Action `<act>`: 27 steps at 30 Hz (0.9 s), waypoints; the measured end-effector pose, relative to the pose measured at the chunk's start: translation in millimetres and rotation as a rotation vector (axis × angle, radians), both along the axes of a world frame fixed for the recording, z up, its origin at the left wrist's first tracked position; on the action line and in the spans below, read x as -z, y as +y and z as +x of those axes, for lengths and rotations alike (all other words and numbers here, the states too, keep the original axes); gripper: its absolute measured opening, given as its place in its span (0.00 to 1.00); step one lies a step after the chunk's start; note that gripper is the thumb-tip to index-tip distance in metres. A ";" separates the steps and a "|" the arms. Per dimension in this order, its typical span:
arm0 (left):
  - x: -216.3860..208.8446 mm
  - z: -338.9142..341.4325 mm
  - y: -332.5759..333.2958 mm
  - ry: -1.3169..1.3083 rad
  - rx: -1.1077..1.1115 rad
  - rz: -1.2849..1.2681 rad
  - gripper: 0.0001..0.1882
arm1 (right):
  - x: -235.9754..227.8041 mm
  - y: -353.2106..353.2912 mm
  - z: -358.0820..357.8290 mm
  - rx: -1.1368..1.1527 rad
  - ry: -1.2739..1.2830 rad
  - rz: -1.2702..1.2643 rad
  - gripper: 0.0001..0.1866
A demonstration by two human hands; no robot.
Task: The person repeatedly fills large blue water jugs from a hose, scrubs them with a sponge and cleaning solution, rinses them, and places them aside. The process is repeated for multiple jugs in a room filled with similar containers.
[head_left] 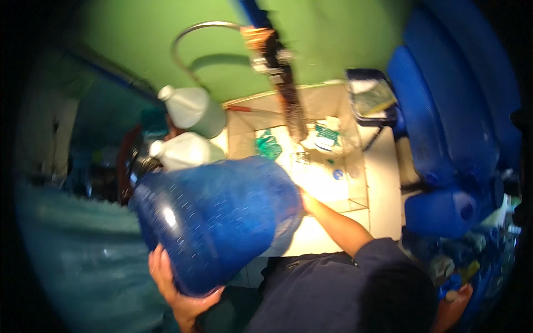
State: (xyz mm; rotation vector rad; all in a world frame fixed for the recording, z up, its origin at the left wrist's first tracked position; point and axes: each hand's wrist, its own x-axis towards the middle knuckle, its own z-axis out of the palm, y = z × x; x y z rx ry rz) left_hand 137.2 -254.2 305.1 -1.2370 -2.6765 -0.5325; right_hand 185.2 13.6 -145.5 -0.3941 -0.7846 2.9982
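A large blue water jug (222, 208) lies on its side between my hands, its wide base toward the lower left and its narrower end toward the basin. Drops of water dot its surface. My left hand (180, 288) cups the base from below, fingers spread along the rim. At the other end my right hand (306, 201) grips the jug, with most of its fingers hidden behind the plastic. Beyond the jug, a long bristle brush (293, 108) hangs down over the tiled basin (358, 166), blurred.
Two whitish jugs (194, 111) stand left of the basin. Inside it lie green netting (269, 145) and a blue cap (338, 174). A dark tray (372, 99) sits at its far right corner. Tall blue containers (427, 111) line the right side. A curved hose (194, 30) runs along the wall.
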 end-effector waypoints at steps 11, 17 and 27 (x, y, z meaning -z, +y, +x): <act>-22.0 10.6 24.4 -0.021 -0.090 -0.132 0.56 | 94.2 56.8 -18.4 -0.662 -0.907 0.928 0.48; -21.3 19.4 24.7 -0.079 -0.295 -0.149 0.57 | 152.8 137.0 55.8 -0.534 -1.379 1.485 0.42; -19.3 11.2 31.6 -0.007 -0.277 -0.209 0.62 | 231.3 124.8 76.6 -0.299 -1.496 1.392 0.37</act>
